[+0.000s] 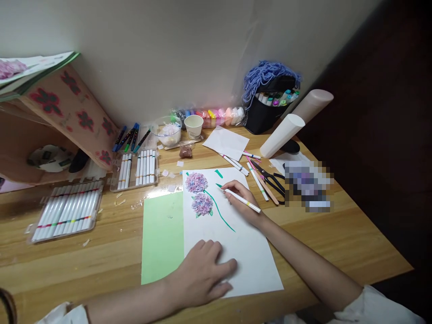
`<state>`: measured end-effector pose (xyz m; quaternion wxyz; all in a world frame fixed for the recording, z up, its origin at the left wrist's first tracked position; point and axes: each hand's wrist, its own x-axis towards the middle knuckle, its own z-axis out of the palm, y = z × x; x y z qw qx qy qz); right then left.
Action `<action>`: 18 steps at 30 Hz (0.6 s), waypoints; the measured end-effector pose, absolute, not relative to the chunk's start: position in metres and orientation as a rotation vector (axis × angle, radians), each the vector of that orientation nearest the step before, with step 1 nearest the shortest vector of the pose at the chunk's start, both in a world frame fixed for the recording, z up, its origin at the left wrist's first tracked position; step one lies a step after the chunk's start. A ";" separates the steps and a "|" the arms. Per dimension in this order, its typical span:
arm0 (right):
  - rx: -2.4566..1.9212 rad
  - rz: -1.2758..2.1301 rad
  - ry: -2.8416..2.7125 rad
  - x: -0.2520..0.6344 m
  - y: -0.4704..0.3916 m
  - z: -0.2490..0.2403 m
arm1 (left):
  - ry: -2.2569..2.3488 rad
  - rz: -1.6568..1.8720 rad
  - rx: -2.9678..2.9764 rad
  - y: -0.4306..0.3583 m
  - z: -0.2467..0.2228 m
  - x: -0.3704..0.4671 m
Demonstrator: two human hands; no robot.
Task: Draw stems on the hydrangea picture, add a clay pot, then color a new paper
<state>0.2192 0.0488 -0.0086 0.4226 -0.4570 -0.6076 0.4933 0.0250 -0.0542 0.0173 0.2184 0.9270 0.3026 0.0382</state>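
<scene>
My right hand [243, 198] holds a white marker [248, 205] with a yellow band, its green tip just at the white paper [249, 265]. My left hand [202, 274] rests palm down on the lower part of the sheet, fingers apart and holding nothing. Two round pink and purple flower heads, an upper flower [196, 182] and a lower flower [202, 204], sit on the left side of the sheet. From them a curved green stem line [221, 213] runs down to the right. A short green mark [218, 174] lies near the top. Green paper [162, 238] shows under the left edge.
Marker cases [67, 213] stand at left beside a decorated cardboard box [74, 108]. Along the back are a plastic bowl [168, 134], a paper cup [193, 126] and a black marker holder [261, 112]. Scissors [270, 177] and loose markers lie right of the sheet, near white bottles [282, 135].
</scene>
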 end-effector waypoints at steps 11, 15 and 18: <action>-1.092 1.348 -1.348 0.220 0.044 -0.005 | 1.146 0.532 1.971 -0.023 0.021 0.016; -0.972 1.473 -1.252 0.221 0.036 0.002 | 1.296 0.698 1.855 0.000 0.034 0.009; -0.922 1.528 -1.270 0.219 0.029 0.005 | 1.304 0.753 1.788 0.006 0.039 0.011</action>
